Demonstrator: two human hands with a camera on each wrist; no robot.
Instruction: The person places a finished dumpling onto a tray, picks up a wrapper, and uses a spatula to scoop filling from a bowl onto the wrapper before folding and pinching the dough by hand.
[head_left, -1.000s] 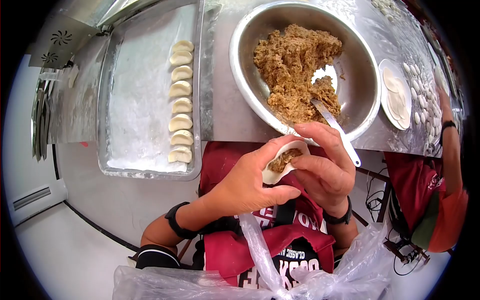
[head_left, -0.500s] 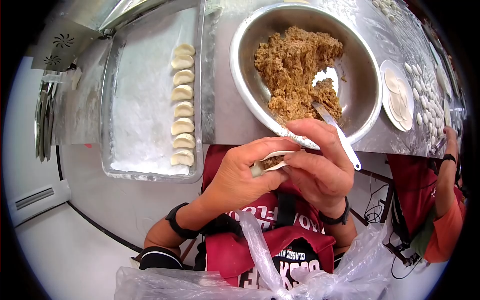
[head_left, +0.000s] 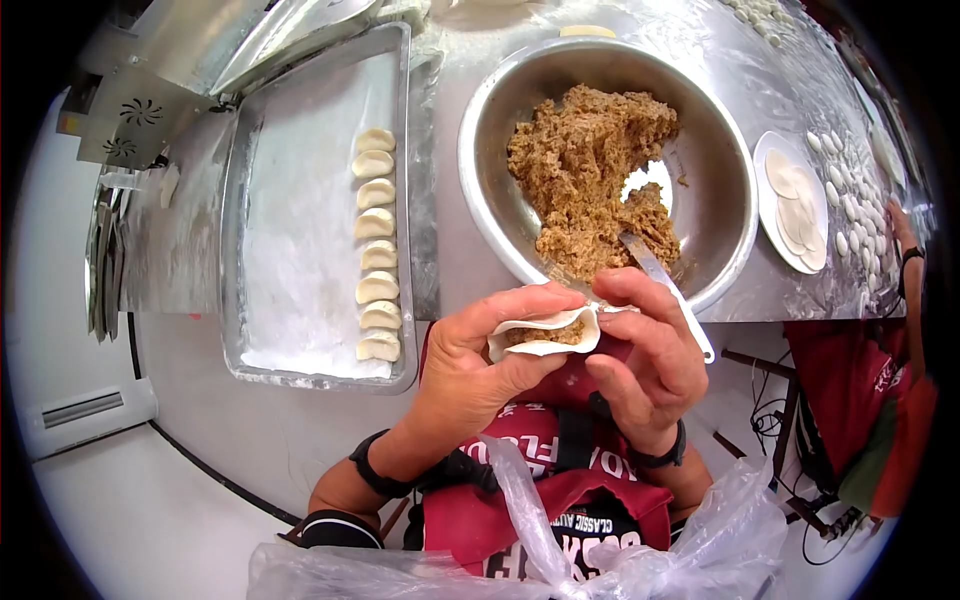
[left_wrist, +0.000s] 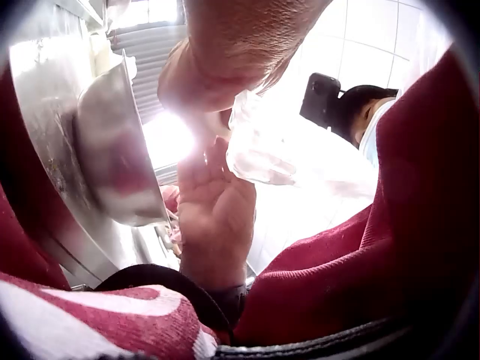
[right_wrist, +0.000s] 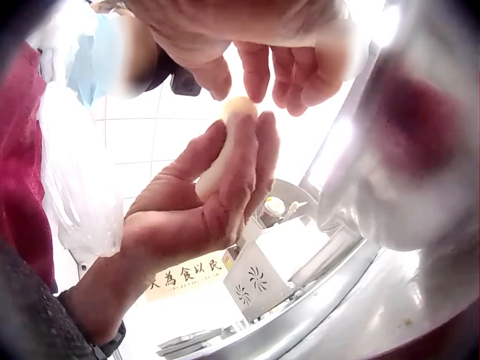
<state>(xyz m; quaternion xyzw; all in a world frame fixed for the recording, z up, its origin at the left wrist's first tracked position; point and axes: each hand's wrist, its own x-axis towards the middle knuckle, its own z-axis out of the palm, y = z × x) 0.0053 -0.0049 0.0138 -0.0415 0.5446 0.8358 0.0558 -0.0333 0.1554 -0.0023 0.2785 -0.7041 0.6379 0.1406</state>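
Between its thumb and fingers, my left hand [head_left: 470,350] holds a white dumpling wrapper [head_left: 497,345] folded partway around brown filling [head_left: 550,334], its mouth still apart. At the wrapper's right end is my right hand [head_left: 655,365], index fingertip close to the edge and thumb standing away. The right wrist view shows the right hand [right_wrist: 262,37] with fingers spread loosely above the pale end of the dumpling [right_wrist: 238,109], which the left hand [right_wrist: 206,191] cradles. In the left wrist view the right palm [left_wrist: 217,217] faces the camera; glare hides the wrapper there.
Behind the hands stands a steel bowl [head_left: 735,230] of brown filling with a spatula [head_left: 680,305] leaning over its rim. A floured tray [head_left: 290,250] holds a column of dumplings [head_left: 378,286]. Wrappers lie on a white plate [head_left: 770,200]; another person's arm [head_left: 908,240] is far right.
The wrapper, spread wide a second ago, has been turned and folded closer around the filling. My right thumb has moved off it. The head view has shifted, so the table sits lower.
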